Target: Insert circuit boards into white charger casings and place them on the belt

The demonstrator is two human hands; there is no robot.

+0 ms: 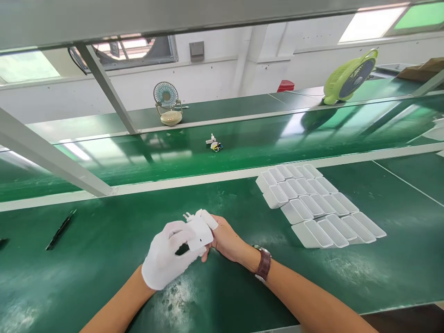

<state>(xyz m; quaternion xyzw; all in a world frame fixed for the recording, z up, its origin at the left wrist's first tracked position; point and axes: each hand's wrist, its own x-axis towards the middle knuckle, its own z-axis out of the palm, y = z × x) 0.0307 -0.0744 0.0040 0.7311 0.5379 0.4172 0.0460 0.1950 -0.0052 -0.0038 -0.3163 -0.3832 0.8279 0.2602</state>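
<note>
My left hand [169,254], in a white glove, has its thumb and fingers closed on a small white plastic housing [200,235] with rounded corners and a small dark slot. My right hand [224,236] grips the same housing from the right side; its thumb wears a white cover, and most of its fingers are hidden behind the piece. A small pronged white part [188,216] sticks out past the far edge of the housing. Whether it is joined to the housing I cannot tell. Both hands are raised over the green worktable [138,231].
Rows of white open-topped plastic cases [321,203] lie right of my hands. A black pen [61,230] lies at left. On the green belt beyond sits a small circuit board [217,146] with white parts. A beige fan [169,104] and a green fan [350,78] stand farther back.
</note>
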